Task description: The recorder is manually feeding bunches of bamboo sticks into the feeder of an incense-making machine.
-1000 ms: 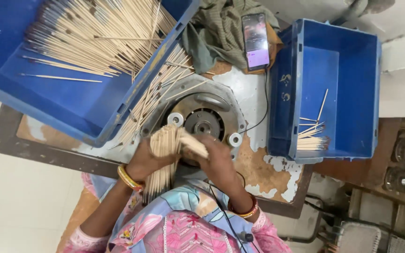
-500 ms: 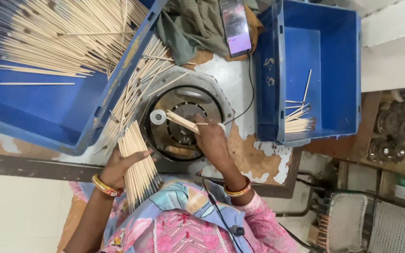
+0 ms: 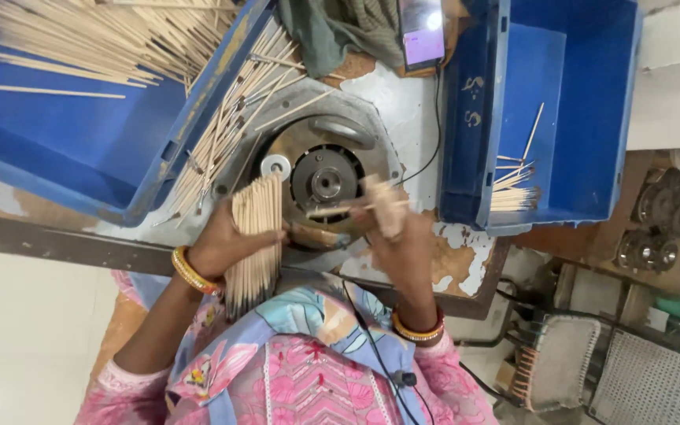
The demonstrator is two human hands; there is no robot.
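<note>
— Two hands at work, near the table's front edge. What has the left hand [image 3: 222, 248] got?

— It is clenched around a thick bundle of sticks [image 3: 255, 236]. The bundle stands nearly upright in the view, running from below the fist, over the patterned clothing, up past the fingers toward the round machine [image 3: 326, 179].

— And the right hand [image 3: 397, 236]?

— Its fingers are pinched on a single stick [image 3: 340, 210], which lies crosswise, pointing left from the fingertips to the machine's dark round centre. The hand is blurred, so I cannot tell more of the finger positions.

— How do the two stand to each other?

— Bundle on the left of the machine, single stick just right of it; they are near but apart.

— What lies farther off?

— Loose sticks [image 3: 222, 134] fan out on the table left of the machine, spilling against a big blue crate [image 3: 112, 149] full of more. On the far right stands a second blue crate [image 3: 584, 102] with a small pile of sticks [image 3: 513, 189] at its near corner. Between the crates, at the far edge, a phone [image 3: 422, 31] leans beside a green cloth [image 3: 340, 35].
</note>
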